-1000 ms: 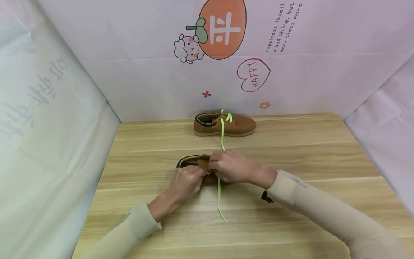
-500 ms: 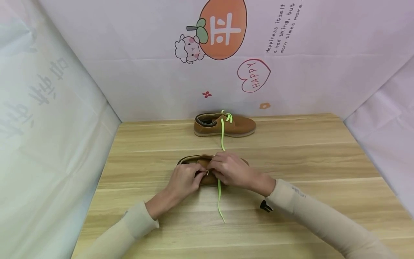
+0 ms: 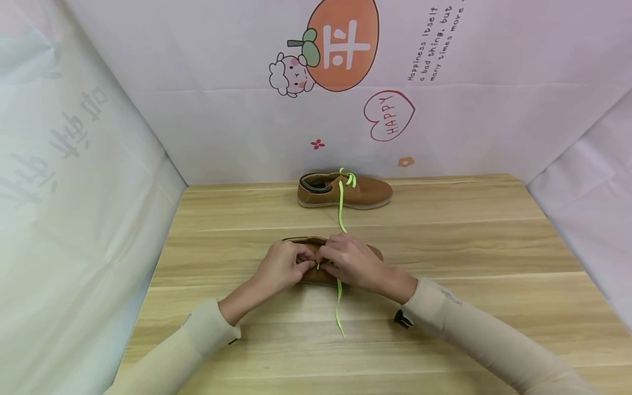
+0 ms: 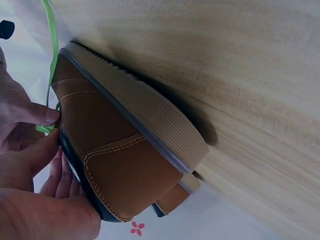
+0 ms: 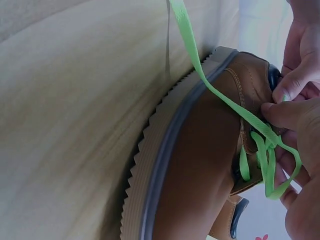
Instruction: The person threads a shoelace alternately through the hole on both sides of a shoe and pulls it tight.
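A brown leather shoe (image 3: 321, 277) stands on the table, toe to the right, between the two hands. A neon green shoelace (image 5: 220, 95) runs through its eyelets, with a loop round the right fingers and one end trailing down the near side. Over the shoe's opening, my left hand (image 3: 283, 266) pinches at the lace's tip, its thumb against the shoe's edge. My right hand (image 3: 353, 260) pinches the lace at the eyelet flap, thumb outside. The fingers partly hide the pinch points. A small lace tip shows between both hands in the head view.
A matching brown shoe (image 3: 365, 192) stands behind, against the printed white cloth backdrop (image 3: 237, 131), with its own green lace hanging forward. White cloth also walls both sides of the wooden table (image 3: 469, 230). A black buckle (image 3: 402, 319) hangs under the right sleeve.
The left hand has shifted slightly up over the shoe's opening and its fingers have changed their hold. The right hand stays nearly in place; the near shoe and trailing lace have shifted slightly right.
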`<action>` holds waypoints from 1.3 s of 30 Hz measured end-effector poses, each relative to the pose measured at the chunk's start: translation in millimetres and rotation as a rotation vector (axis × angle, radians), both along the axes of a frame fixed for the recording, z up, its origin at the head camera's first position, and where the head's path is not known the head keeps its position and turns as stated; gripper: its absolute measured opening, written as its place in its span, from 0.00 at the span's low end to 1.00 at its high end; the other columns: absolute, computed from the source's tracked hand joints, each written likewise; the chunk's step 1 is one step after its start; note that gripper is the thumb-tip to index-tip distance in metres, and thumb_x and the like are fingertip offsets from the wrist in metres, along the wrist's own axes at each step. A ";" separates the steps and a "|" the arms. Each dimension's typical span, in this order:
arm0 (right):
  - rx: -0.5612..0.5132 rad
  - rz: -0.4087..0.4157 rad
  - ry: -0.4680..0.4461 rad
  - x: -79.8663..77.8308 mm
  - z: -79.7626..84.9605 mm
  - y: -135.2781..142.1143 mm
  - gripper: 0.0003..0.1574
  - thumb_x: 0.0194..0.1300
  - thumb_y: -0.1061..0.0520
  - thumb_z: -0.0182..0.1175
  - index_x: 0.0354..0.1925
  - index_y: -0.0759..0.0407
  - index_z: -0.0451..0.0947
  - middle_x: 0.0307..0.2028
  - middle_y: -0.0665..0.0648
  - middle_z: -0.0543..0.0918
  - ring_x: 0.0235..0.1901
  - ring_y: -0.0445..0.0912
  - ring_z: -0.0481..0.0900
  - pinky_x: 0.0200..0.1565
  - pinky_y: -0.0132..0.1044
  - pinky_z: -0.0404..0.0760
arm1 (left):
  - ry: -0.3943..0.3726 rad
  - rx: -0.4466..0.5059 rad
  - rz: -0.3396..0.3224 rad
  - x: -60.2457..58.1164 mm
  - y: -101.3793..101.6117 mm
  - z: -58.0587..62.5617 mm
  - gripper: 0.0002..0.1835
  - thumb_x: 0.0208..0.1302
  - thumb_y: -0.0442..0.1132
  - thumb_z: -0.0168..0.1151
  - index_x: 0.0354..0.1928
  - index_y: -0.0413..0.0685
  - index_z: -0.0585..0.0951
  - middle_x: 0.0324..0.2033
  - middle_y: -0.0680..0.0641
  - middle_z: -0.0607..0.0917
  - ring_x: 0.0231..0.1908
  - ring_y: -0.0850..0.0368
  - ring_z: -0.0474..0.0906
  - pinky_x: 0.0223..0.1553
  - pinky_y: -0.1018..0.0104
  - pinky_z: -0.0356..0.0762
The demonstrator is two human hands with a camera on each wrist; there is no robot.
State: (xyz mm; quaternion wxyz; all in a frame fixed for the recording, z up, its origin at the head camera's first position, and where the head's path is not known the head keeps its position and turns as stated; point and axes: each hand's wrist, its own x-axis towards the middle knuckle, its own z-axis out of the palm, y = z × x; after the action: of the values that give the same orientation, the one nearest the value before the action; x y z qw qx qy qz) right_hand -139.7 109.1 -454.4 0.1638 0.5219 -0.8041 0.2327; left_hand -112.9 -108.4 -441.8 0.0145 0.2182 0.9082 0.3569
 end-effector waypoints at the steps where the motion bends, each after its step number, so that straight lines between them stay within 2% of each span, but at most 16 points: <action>1: -0.003 -0.003 0.007 0.5 -0.5 -0.4 0.17 0.53 0.65 0.82 0.40 0.55 0.86 0.35 0.49 0.89 0.38 0.44 0.85 0.44 0.40 0.83 | -0.015 0.001 0.001 -0.1 -0.1 0.7 0.03 0.63 0.29 0.74 0.36 0.42 0.92 0.30 0.51 0.91 0.29 0.66 0.84 0.32 0.73 0.82; 11: -0.049 -0.027 0.097 0.7 -11.3 -2.8 0.10 0.58 0.63 0.80 0.36 0.55 0.88 0.34 0.49 0.89 0.37 0.44 0.86 0.42 0.39 0.82 | -0.043 0.002 0.009 -1.6 -1.1 3.2 0.03 0.63 0.31 0.74 0.33 0.46 0.91 0.27 0.54 0.90 0.26 0.69 0.82 0.30 0.73 0.81; 18: -0.080 -0.031 0.092 2.7 -12.1 -2.0 0.02 0.67 0.61 0.74 0.37 0.56 0.89 0.35 0.49 0.90 0.39 0.44 0.88 0.43 0.39 0.83 | -0.040 -0.010 0.015 -1.9 -0.8 4.3 0.03 0.64 0.31 0.74 0.33 0.46 0.91 0.27 0.54 0.90 0.27 0.69 0.83 0.31 0.72 0.81; 25: -0.142 -0.032 0.094 6.5 -10.8 -1.3 0.09 0.60 0.66 0.77 0.38 0.58 0.88 0.39 0.53 0.92 0.42 0.47 0.89 0.44 0.41 0.86 | -0.036 0.003 0.028 -1.8 0.6 4.6 0.02 0.64 0.32 0.75 0.32 0.44 0.91 0.27 0.52 0.91 0.27 0.67 0.84 0.31 0.73 0.82; 32: -0.205 -0.025 0.093 12.9 -10.1 2.4 0.02 0.66 0.65 0.73 0.38 0.61 0.88 0.47 0.56 0.92 0.45 0.48 0.90 0.51 0.44 0.87 | -0.046 0.011 0.048 -2.3 2.4 4.4 0.02 0.65 0.32 0.75 0.33 0.41 0.91 0.27 0.51 0.91 0.27 0.65 0.85 0.31 0.73 0.82; 39: -0.232 -0.025 0.089 25.4 -6.6 4.3 0.13 0.55 0.69 0.79 0.39 0.62 0.89 0.43 0.56 0.93 0.44 0.49 0.91 0.52 0.47 0.87 | -0.036 0.003 0.049 -2.2 2.8 3.8 0.03 0.65 0.33 0.75 0.34 0.41 0.91 0.28 0.50 0.91 0.27 0.64 0.85 0.31 0.72 0.82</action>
State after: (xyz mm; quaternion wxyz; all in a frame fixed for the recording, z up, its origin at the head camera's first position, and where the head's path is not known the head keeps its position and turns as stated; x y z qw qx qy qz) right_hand -114.3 113.5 -461.0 0.2616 0.4990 -0.7702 0.2989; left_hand -115.1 -105.6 -438.0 0.0216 0.1897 0.9123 0.3624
